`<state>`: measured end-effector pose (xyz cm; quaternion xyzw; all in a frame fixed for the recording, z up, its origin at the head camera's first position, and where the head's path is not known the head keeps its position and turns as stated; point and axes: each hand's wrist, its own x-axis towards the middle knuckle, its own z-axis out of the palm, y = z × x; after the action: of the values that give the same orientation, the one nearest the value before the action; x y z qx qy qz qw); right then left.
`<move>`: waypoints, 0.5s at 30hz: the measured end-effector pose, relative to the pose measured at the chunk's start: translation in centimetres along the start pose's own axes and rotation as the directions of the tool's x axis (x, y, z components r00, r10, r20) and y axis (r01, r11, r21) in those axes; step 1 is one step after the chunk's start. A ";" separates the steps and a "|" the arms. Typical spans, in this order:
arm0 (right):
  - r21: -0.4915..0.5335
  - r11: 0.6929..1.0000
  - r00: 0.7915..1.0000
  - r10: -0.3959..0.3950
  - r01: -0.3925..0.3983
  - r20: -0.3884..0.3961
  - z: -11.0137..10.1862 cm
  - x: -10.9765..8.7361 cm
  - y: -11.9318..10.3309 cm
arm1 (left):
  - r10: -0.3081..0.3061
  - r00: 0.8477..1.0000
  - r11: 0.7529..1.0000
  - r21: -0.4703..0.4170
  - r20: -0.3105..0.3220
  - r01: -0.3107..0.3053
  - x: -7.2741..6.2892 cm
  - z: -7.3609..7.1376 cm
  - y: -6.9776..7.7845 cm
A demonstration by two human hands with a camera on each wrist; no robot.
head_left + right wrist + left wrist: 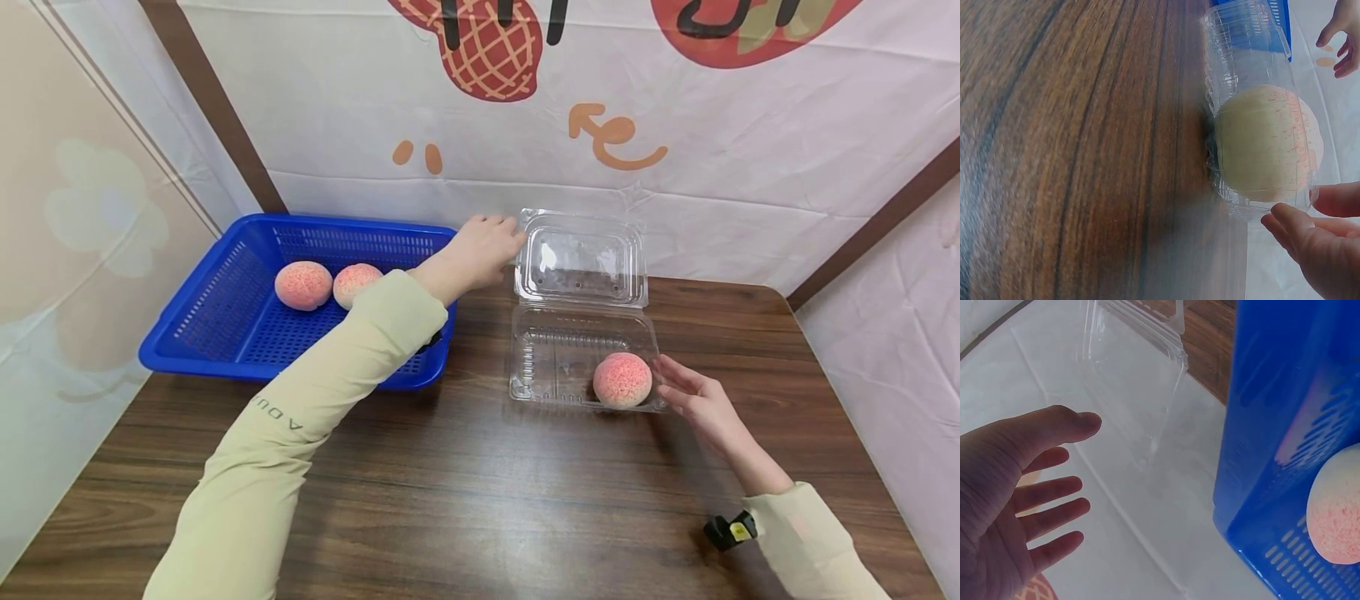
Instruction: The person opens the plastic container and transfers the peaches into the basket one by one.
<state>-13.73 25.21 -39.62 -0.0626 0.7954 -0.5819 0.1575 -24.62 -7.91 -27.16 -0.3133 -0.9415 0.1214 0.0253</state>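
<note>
A clear plastic clamshell box [551, 367] lies opened on the table, its lid [583, 250] tilted up at the back. One pink, speckled peach [622, 381] sits in the right front part of its base. At the right side of the box, my right hand [705, 408] pinches the wall between thumb and fingers [1291, 222], close to the peach. My left hand [483, 250] is in the air between the blue basket and the lid. Its fingers are spread and loosely bent, with nothing in them, as the left wrist view [1029, 481] shows.
The blue plastic basket [225, 367] stands at the back left, with two peaches [303, 285] visible inside; my left forearm passes over its right part and partly covers one. Behind the wooden table [487, 500] hangs a printed white cloth [337, 108].
</note>
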 end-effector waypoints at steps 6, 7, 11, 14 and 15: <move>0.005 1.000 1.000 0.002 -0.002 -0.003 0.0 0.0 0.0 | 0.015 1.000 1.000 0.009 -0.017 -0.015 0.2 -0.1 0.5; 0.007 1.000 1.000 0.003 -0.003 -0.002 0.0 0.0 0.0 | 0.018 1.000 1.000 0.009 -0.020 -0.018 0.2 -0.2 0.6; 0.009 1.000 1.000 0.006 -0.006 0.002 0.0 -0.1 -0.1 | 0.024 0.999 1.000 0.005 -0.030 -0.024 0.3 -0.3 0.9; 0.008 1.000 1.000 0.006 -0.006 0.004 0.0 -0.1 -0.1 | 0.028 0.999 1.000 0.008 -0.044 -0.028 0.3 -0.3 1.2; 0.007 1.000 1.000 0.005 -0.005 0.004 0.0 -0.1 0.0 | 0.030 0.998 0.999 0.012 -0.046 -0.029 0.4 -0.3 1.3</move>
<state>-13.67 25.25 -39.55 -0.0613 0.7933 -0.5840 0.1609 -24.15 -6.65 -27.16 -0.3298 -0.9352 0.1198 0.0471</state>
